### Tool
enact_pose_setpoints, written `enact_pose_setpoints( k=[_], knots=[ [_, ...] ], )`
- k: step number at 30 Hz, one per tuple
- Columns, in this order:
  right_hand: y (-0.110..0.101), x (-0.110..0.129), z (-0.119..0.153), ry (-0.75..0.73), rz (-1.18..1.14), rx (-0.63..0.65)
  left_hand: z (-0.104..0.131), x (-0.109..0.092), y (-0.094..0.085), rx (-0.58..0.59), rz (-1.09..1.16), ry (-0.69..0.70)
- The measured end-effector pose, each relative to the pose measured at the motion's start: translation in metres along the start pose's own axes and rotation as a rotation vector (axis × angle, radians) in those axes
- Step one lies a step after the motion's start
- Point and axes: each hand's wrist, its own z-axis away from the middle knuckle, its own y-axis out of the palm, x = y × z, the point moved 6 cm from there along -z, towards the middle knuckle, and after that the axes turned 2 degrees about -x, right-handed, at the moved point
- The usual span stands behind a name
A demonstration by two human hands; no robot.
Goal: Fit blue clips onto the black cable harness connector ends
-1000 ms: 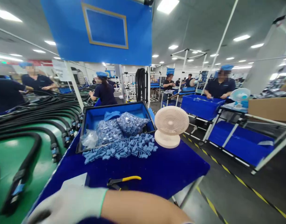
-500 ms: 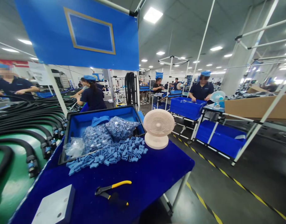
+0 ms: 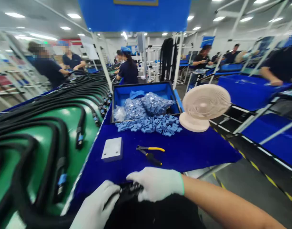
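Note:
Both my hands wear white gloves and come together at the table's front edge. My left hand point(image 3: 97, 203) is closed around a black hose point(image 3: 50, 220) that comes in from the lower left. My right hand point(image 3: 157, 184) is closed on a black part with a ribbed, shiny stretch point(image 3: 135, 187), at the hose's end; its exact kind is blurred. Beyond my hands lie end-cutting pliers point(image 3: 146, 149) with one yellow and one black handle, jaws to the left. A grey metal block point(image 3: 112, 148) sits left of them.
Loose blue clips point(image 3: 150, 124) are heaped before a black-rimmed blue tray point(image 3: 157, 85) holding bagged clips point(image 3: 155, 103). A beige fan point(image 3: 205, 103) stands at the right. Many black hoses point(image 3: 52, 159) lie on the green table point(image 3: 73, 167). Co-workers stand farther off.
The view has swung left and down. My gloved hands, out of sight before, are now in view with the black hose and ribbed part. Pliers and block lie as before.

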Motion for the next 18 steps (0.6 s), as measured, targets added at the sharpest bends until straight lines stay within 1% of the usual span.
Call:
enact_pose_setpoints(
  k=[2,3,4,6,8,10,12,14,15,18],
  knots=[
    [-0.017,-0.020,0.006,0.140,0.032,-0.172,-0.003,0.008,-0.004,-0.030,0.032,-0.122],
    [-0.023,-0.032,0.009,0.241,0.112,-0.247,-0.006,0.009,-0.009,-0.055,0.043,-0.178],
    [-0.026,-0.043,0.011,0.328,0.216,-0.290,-0.010,0.008,-0.015,-0.080,0.057,-0.226],
    [-0.021,-0.061,0.010,0.427,0.405,-0.290,-0.017,0.003,-0.027,-0.097,0.121,-0.303],
    [-0.012,-0.075,0.007,0.462,0.472,-0.285,-0.025,-0.004,-0.036,-0.108,0.216,-0.360],
    [-0.009,-0.087,0.006,0.517,0.376,-0.341,-0.031,-0.007,-0.043,-0.127,0.303,-0.407],
    [-0.009,-0.094,0.005,0.553,0.138,-0.395,-0.036,-0.007,-0.048,-0.148,0.384,-0.450],
    [-0.011,-0.088,0.002,0.516,-0.096,-0.427,-0.041,-0.004,-0.053,-0.161,0.457,-0.494],
    [-0.013,-0.080,-0.001,0.454,-0.170,-0.436,-0.043,-0.003,-0.055,-0.165,0.487,-0.514],
    [-0.016,-0.038,-0.013,0.176,-0.266,-0.429,-0.048,-0.004,-0.064,-0.171,0.521,-0.542]
  ],
)
